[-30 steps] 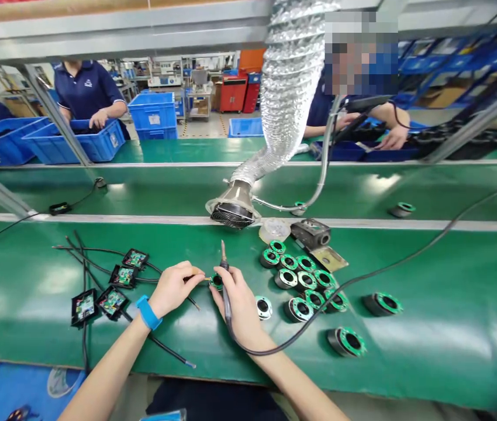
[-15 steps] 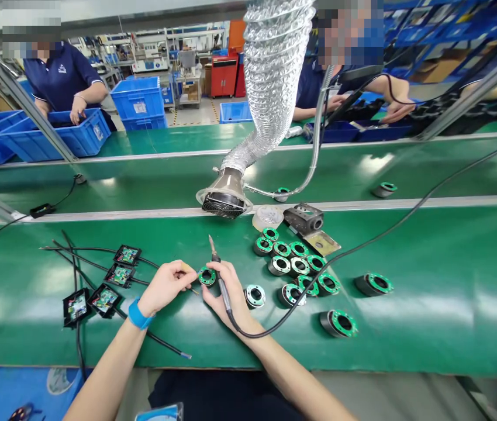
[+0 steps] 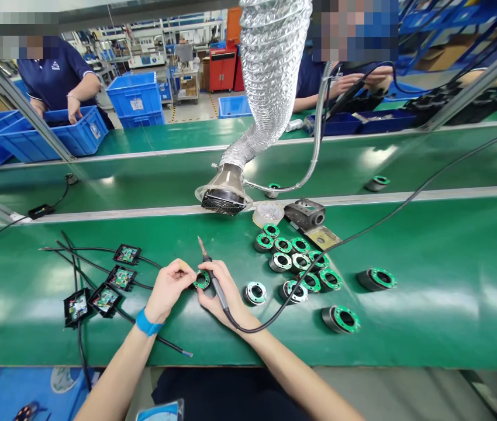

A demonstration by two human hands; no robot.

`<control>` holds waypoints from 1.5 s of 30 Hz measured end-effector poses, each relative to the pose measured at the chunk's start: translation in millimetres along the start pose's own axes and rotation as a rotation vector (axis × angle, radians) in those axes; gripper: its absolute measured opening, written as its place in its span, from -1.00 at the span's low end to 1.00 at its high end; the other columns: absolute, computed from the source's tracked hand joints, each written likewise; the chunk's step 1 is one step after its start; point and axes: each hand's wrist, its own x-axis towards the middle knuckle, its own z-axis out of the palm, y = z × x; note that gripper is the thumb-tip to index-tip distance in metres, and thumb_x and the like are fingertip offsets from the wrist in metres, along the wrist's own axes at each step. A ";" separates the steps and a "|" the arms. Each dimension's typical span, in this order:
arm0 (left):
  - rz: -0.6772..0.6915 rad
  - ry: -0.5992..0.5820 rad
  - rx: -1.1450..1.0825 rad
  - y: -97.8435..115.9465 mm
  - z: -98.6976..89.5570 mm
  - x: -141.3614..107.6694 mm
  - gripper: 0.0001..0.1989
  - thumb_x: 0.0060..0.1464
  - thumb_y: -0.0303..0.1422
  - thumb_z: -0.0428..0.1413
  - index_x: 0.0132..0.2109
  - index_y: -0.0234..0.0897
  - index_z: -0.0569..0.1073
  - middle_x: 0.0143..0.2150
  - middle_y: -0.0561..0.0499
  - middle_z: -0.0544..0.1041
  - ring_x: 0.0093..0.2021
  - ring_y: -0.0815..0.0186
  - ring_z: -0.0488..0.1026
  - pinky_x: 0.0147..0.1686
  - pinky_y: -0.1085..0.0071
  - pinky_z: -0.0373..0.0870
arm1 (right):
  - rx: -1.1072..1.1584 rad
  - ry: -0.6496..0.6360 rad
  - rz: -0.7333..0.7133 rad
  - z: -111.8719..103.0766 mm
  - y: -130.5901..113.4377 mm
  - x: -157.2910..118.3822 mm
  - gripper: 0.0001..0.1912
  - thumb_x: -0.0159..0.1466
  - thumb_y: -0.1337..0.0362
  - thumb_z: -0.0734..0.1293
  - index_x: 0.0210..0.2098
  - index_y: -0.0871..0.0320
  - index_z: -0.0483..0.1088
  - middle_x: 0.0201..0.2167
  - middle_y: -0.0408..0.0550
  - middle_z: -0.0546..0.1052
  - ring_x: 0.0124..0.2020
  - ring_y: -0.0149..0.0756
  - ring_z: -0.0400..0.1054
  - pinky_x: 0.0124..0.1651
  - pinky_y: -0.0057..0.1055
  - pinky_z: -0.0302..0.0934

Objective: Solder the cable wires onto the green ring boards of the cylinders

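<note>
My right hand is closed around a soldering iron, its bare tip pointing up and away from me. Thumb and fingertips of that hand also steady a small motor stator with a green ring-shaped circuit board on top. At the stator's left edge, my left hand makes a pinch; whatever lies between its fingertips is too small to make out. Several black housings with circuit boards and black cables lie to the left. More green-topped stators stand grouped on the right.
Above the bench hangs a foil duct ending in a fan hood. The iron's cord crosses the right side. A tape roll and a metal iron holder stand behind the stators. Co-workers and blue bins are across the bench.
Both hands, the soldering iron and the held stator have shifted slightly left in view. My left fingertips now cover more of the stator's left edge. The co-worker at right has raised their hands.
</note>
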 end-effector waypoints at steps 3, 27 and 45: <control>0.066 0.018 0.037 -2.0 1.8 -2.7 -0.80 0.01 -0.30 0.33 -0.41 -0.30 0.51 -0.36 0.06 0.40 -0.34 0.37 0.37 -0.30 0.45 0.32 | -0.031 0.029 0.068 0.3 1.6 -2.6 -0.44 0.19 0.36 0.49 0.15 -0.01 0.33 0.01 -0.04 0.38 0.00 -0.18 0.42 0.13 -0.22 0.37; 0.270 -0.013 0.229 -15.0 -1.3 -5.9 -0.79 0.25 -0.24 0.23 -0.30 -0.27 0.54 -0.28 -0.01 0.43 -0.23 0.28 0.39 -0.19 0.38 0.31 | 0.311 0.273 0.212 7.5 -16.3 7.5 -0.75 0.29 0.28 0.42 -0.05 0.03 0.39 -0.11 -0.09 0.45 -0.23 -0.30 0.48 -0.01 -0.26 0.42; 0.295 0.261 0.350 -24.4 17.7 -12.1 -0.83 0.25 -0.29 0.21 -0.30 -0.26 0.58 -0.07 -0.08 0.43 -0.20 0.33 0.46 -0.30 0.46 0.43 | 0.073 0.355 0.078 -16.1 -25.6 -25.3 -0.74 0.46 0.34 0.28 0.09 -0.01 0.47 -0.30 -0.17 0.55 -0.40 -0.40 0.49 -0.24 -0.43 0.43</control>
